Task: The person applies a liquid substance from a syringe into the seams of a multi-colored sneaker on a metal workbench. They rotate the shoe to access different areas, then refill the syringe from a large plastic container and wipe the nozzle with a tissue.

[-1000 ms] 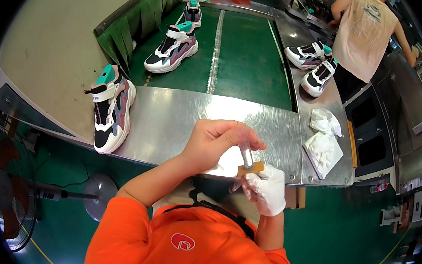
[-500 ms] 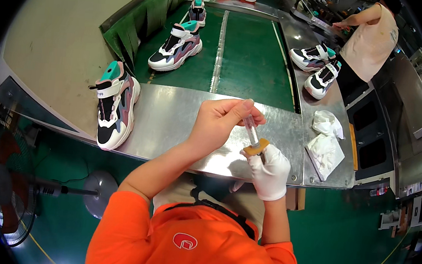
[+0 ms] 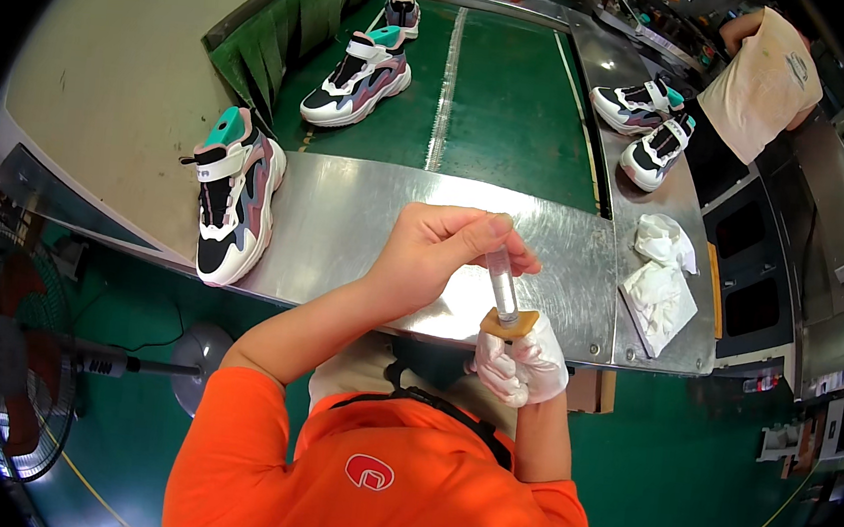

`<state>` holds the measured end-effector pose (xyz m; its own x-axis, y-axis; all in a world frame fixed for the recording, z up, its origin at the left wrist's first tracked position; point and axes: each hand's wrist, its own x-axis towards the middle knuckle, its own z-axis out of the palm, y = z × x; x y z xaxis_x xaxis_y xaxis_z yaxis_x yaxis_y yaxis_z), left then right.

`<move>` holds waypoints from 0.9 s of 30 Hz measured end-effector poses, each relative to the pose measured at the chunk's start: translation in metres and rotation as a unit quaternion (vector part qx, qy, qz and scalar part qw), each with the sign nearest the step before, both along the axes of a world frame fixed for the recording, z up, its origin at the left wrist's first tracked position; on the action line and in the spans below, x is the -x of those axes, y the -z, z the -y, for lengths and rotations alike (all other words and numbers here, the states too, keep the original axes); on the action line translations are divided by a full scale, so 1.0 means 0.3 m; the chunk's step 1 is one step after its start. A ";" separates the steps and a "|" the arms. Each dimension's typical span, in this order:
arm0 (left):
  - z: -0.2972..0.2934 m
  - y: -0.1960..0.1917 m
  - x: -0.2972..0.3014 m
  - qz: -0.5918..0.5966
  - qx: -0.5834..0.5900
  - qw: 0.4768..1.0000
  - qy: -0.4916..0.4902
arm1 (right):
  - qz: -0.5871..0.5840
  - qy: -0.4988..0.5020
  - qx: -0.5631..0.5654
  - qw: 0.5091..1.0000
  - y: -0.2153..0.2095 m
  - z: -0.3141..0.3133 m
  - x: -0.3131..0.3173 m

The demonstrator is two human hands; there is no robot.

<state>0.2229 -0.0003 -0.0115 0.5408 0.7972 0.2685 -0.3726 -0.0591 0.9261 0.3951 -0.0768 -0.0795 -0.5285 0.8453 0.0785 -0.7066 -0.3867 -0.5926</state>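
Between my hands, over the bench's front edge, stands a clear, syringe-like tube, slightly tilted. My bare left hand is closed, pinching the tube's upper end between thumb and fingers. A flat tan piece sits at the tube's lower end; whether the two are joined I cannot tell. My right hand, in a white glove, is closed around the tan piece from below. Left of my hands, a white, black and mauve sneaker with a teal insert rests on the metal.
Behind the metal bench top runs a green conveyor belt carrying another sneaker. Two more sneakers stand at the right, near crumpled white cloth. A co-worker is at far right. A fan stands at left.
The tube and tan piece have come lower and more upright, with both hands. My right hand has turned, showing more of its curled fingers. The far-right co-worker has shifted.
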 end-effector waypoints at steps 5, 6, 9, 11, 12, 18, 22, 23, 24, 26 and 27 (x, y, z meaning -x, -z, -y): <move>-0.002 0.011 -0.011 -0.001 0.020 1.000 0.000 | -0.050 -0.021 0.002 0.999 0.023 -0.007 -0.003; -0.006 0.019 -0.014 -0.011 0.020 1.000 -0.017 | 0.025 0.032 -0.019 0.999 0.026 -0.012 -0.007; -0.040 0.032 -0.017 -0.024 0.021 0.995 -0.090 | 0.301 0.157 0.003 0.941 -0.030 -0.025 -0.015; -0.053 0.042 -0.023 -0.038 0.016 0.991 -0.125 | 0.570 0.278 -0.155 0.758 -0.093 -0.021 0.027; -0.056 0.050 -0.025 -0.051 0.008 0.990 -0.132 | 0.600 0.338 -0.222 0.690 -0.080 -0.025 0.040; -0.020 0.036 -0.027 -0.064 -0.038 0.992 -0.098 | 0.581 0.397 -0.215 0.677 -0.092 0.022 0.061; 0.007 0.023 -0.008 -0.046 -0.031 0.995 -0.080 | 0.543 0.306 -0.145 0.769 -0.110 0.040 0.031; 0.008 0.024 -0.001 -0.050 -0.032 0.995 -0.074 | 0.525 0.282 -0.111 0.795 -0.126 0.044 0.029; 0.009 0.025 0.006 -0.054 -0.032 0.996 -0.068 | 0.506 0.257 -0.077 0.820 -0.133 0.046 0.027; 0.015 0.030 0.017 -0.046 -0.027 0.997 -0.049 | 0.469 0.232 -0.048 0.851 -0.133 0.051 0.020; 0.018 0.032 0.022 -0.043 -0.024 0.998 -0.040 | 0.450 0.218 -0.033 0.866 -0.134 0.053 0.016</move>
<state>0.2162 -0.0058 -0.0212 0.4978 0.8263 0.2637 -0.2849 -0.1314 0.9495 0.3902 -0.0926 -0.0394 -0.0322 0.9892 -0.1430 -0.0188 -0.1437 -0.9894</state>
